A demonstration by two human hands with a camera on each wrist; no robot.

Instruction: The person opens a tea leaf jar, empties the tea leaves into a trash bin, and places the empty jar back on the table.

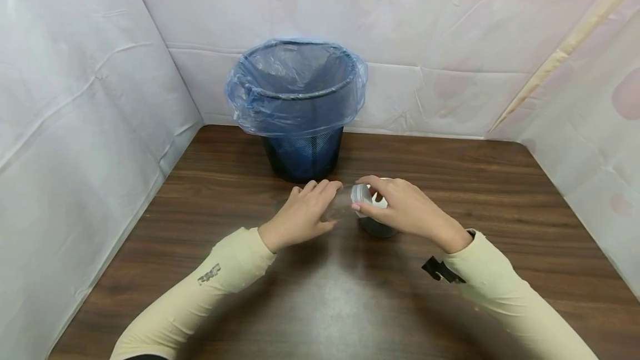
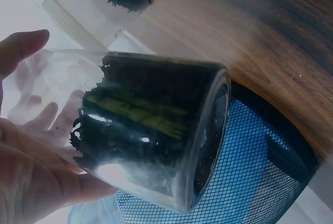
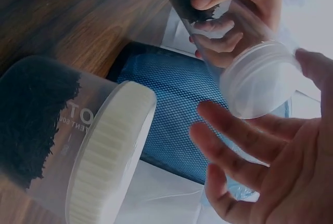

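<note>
My left hand [image 1: 302, 213] grips a clear jar [image 2: 145, 115] partly filled with dark dry shreds like tea leaves, its thumb and fingers on opposite sides of the wall. The jar is tilted, its base towards the left hand's side and its translucent lid [image 3: 263, 83] towards my right hand [image 1: 405, 210]. That hand has thumb and fingers curled about the lid's edge. Just beneath the right hand a second jar [image 3: 36, 125] stands upright on the table, holding similar dark shreds and topped by a ribbed white lid [image 3: 112, 146]. In the head view the right hand partly hides it.
Behind the hands a black mesh bin [image 1: 305, 154] stands on the wooden table [image 1: 450, 165]. A blue plastic bag [image 1: 300, 113] lines it and folds over its rim. Pale cloth walls [image 1: 425, 26] border the table at the back and both sides.
</note>
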